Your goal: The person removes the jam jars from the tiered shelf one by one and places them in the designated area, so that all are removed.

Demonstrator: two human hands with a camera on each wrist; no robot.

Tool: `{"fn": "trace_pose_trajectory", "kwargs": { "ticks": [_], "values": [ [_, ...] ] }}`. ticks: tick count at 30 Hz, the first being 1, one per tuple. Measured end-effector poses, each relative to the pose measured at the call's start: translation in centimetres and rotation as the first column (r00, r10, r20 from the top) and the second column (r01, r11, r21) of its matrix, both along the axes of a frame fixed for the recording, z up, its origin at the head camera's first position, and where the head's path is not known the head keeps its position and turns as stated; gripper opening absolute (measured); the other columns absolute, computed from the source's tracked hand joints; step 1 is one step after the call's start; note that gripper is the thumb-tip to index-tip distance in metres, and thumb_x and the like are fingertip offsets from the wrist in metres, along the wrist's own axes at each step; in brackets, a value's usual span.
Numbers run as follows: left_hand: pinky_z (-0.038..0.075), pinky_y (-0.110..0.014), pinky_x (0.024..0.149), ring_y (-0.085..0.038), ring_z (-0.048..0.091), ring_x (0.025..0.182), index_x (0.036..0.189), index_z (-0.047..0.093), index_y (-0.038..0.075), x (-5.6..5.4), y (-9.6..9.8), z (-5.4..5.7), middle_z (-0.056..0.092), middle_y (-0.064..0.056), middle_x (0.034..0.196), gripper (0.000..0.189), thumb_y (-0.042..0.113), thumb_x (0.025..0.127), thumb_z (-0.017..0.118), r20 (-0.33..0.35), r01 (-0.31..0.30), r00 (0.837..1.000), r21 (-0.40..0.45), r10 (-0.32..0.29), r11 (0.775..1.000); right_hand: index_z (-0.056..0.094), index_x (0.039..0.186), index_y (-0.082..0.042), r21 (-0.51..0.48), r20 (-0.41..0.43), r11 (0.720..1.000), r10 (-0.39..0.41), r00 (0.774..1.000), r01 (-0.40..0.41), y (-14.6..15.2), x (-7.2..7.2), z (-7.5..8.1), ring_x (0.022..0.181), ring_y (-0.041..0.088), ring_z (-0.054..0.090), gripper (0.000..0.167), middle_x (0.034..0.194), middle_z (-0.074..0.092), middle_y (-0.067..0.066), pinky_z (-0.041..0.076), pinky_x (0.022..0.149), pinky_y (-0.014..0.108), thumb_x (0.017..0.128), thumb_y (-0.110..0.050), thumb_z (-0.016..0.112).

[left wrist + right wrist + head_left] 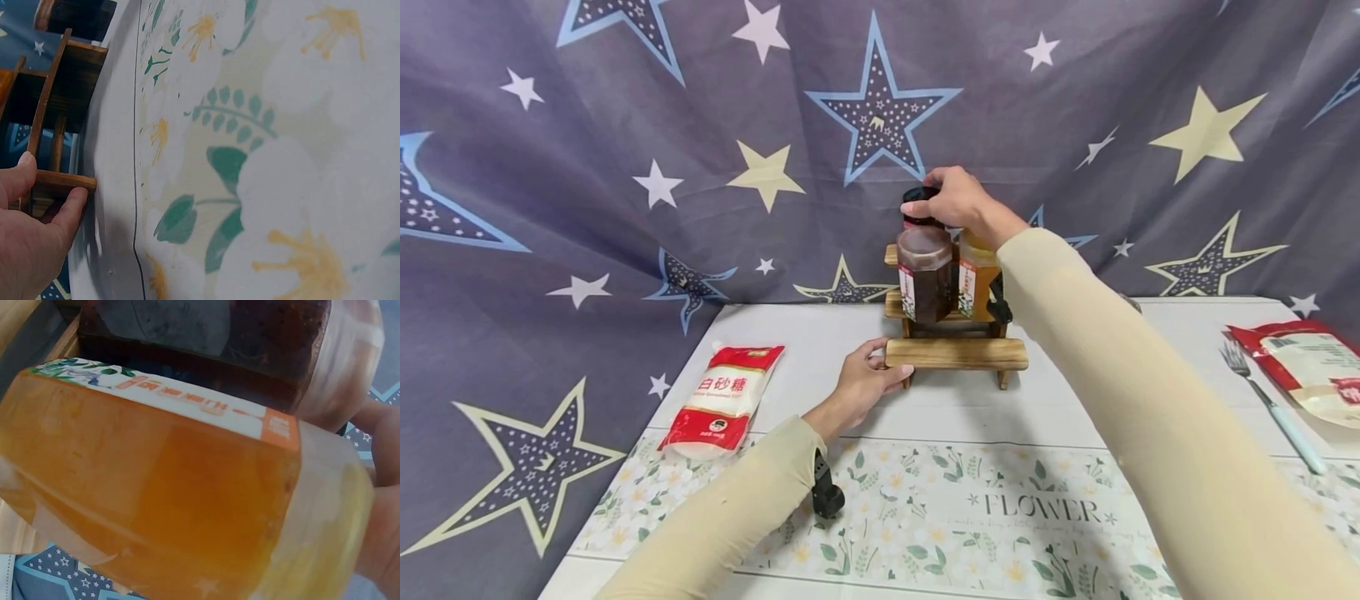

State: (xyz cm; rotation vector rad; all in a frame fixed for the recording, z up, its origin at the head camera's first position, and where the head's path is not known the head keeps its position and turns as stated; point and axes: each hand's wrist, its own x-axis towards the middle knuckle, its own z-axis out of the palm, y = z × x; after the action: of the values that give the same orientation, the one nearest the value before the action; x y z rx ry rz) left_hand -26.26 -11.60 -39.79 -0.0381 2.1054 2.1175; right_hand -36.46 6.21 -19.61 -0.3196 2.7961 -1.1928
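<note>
A tiered wooden rack (957,354) stands by the curtain. My left hand (861,385) grips the left end of its lowest step, thumb and fingers on either side of the wood; the left wrist view shows the same hold. Up at the top tier, my right hand (958,200) holds a black-lidded jar (917,200) by its lid; the dark jar (925,275) in front hides most of its body. Beside the dark jar on the middle step is an amber jar (976,279), partly covered by my right wrist. The amber jar (156,481) fills much of the right wrist view.
A red and white sugar bag (724,396) lies left on the table. To the right are a fork with a pale handle (1273,404) and a red and cream packet (1311,371). A star-patterned curtain (820,167) hangs behind the rack.
</note>
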Motion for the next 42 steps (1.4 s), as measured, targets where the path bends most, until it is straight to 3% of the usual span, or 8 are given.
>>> {"fn": "trace_pose_trajectory", "kwargs": {
  "ticks": [7,21,33,42],
  "values": [
    [0.059,-0.041,0.086,-0.018,0.066,0.086,0.141,0.043,0.004,0.0,0.0,0.1,0.062,-0.025,0.117,0.063,-0.005,0.085,0.069,0.004,0.0,1.0,0.0,0.0,1.0,0.033,0.15,-0.009,0.006,0.018,1.0,-0.004,1.0,0.004,-0.2,-0.1,0.0,0.119,0.025,0.047,0.068,0.144,0.042,0.014,0.048,0.098,0.035,0.094,-0.033,0.063],
    [0.058,-0.042,0.088,-0.018,0.066,0.085,0.141,0.043,0.005,0.1,0.0,0.3,0.062,-0.025,0.117,0.063,-0.006,0.084,0.07,0.012,0.002,1.0,0.003,-0.002,1.0,0.054,0.135,-0.005,-0.018,-0.13,0.999,-0.052,0.99,0.05,0.4,0.2,-0.1,0.105,0.023,0.055,0.058,0.127,0.057,0.014,0.055,0.085,0.032,0.088,-0.034,0.07],
    [0.058,-0.042,0.088,-0.025,0.067,0.092,0.141,0.043,0.004,0.0,0.0,0.2,0.062,-0.026,0.118,0.063,-0.005,0.085,0.07,0.014,-0.007,1.0,-0.004,0.007,1.0,0.047,0.143,-0.007,-0.025,-0.174,0.994,-0.108,0.979,0.106,4.2,0.9,2.3,0.115,0.023,0.054,0.068,0.133,0.056,0.014,0.051,0.096,0.034,0.087,-0.041,0.069],
    [0.059,-0.04,0.086,-0.022,0.067,0.09,0.141,0.043,0.004,-0.2,0.4,0.1,0.062,-0.025,0.117,0.062,-0.005,0.085,0.07,0.006,-0.013,1.0,-0.016,0.013,1.0,0.043,0.146,-0.009,-0.005,-0.216,0.989,-0.146,0.965,0.148,8.2,1.9,3.4,0.114,0.026,0.054,0.075,0.135,0.055,0.015,0.049,0.097,0.039,0.086,-0.048,0.067]
  ]
}}
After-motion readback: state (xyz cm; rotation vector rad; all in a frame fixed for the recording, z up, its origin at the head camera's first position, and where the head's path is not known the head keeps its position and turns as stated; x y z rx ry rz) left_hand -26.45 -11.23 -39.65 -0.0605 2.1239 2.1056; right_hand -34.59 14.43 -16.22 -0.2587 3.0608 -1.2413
